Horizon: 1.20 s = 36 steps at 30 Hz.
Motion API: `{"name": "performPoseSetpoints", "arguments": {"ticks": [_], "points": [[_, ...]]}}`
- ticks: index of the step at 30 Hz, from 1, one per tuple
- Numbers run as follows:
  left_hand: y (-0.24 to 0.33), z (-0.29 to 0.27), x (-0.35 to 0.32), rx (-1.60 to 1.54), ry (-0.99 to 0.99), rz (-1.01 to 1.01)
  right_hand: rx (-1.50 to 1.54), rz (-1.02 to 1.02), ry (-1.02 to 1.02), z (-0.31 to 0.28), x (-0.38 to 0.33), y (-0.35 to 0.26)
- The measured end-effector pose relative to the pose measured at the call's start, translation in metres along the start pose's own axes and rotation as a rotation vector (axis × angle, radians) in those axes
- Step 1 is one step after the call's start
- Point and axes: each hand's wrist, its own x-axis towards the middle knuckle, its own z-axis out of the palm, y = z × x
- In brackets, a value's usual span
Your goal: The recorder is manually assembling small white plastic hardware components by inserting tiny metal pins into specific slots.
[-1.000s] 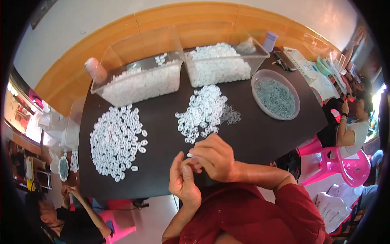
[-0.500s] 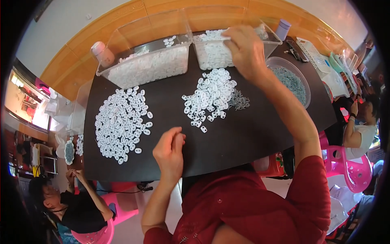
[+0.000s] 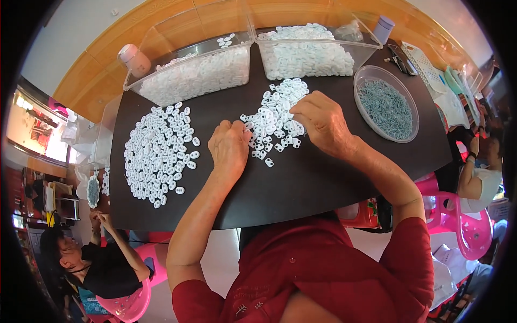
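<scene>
My left hand (image 3: 229, 146) is at the left edge of a loose pile of small white plastic pieces with two holes (image 3: 277, 110). Its fingers are curled in, and whatever they pinch is hidden among the pieces at the fingertips. On the pile's right side is my right hand (image 3: 325, 125), thumb and fingers drawn together over the pieces. What it holds, if anything, cannot be made out, and it covers the spot where grey pins lay. A wide, flat heap of white oval two-hole pieces (image 3: 159, 153) spreads over the dark table (image 3: 280, 196) to the left.
Two clear bins of white pieces, a left bin (image 3: 196, 81) and a right bin (image 3: 309, 58), stand at the back. A round tub (image 3: 416, 121) of grey pins is at right. Bottles, pink (image 3: 134, 60) and lilac (image 3: 383, 29), flank the bins. People sit on both sides.
My right hand has come back from the right bin to the pile's right side. My left hand has moved forward to the pile's left edge. The view has shifted slightly.
</scene>
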Motion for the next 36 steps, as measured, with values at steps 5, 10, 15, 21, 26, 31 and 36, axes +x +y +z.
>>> {"name": "performPoseSetpoints", "arguments": {"ticks": [5,10,15,21,26,31,36], "points": [[-0.002,-0.003,-0.001,-0.109,-0.025,-0.02,0.217,0.059,-0.155,0.014,-0.021,-0.019],[0.005,-0.024,-0.013,-0.234,-0.017,-0.035,0.153,0.014,-0.212,0.038,-0.035,-0.039],[0.018,-0.045,-0.04,-0.416,0.025,-0.084,0.046,-0.072,-0.251,0.052,-0.036,-0.044],[0.03,-0.043,-0.065,-0.485,0.089,-0.115,0.141,0.02,-0.222,0.051,-0.035,-0.049],[0.031,-0.036,-0.069,-0.405,0.061,-0.104,0.096,0.023,-0.229,0.055,-0.032,-0.056],[0.032,-0.027,-0.063,-0.275,0.03,0.011,0.09,-0.028,-0.265,0.056,-0.03,-0.054],[0.023,-0.024,-0.055,-0.221,-0.019,0.1,0.165,0.064,-0.273,0.044,-0.036,-0.045]]}}
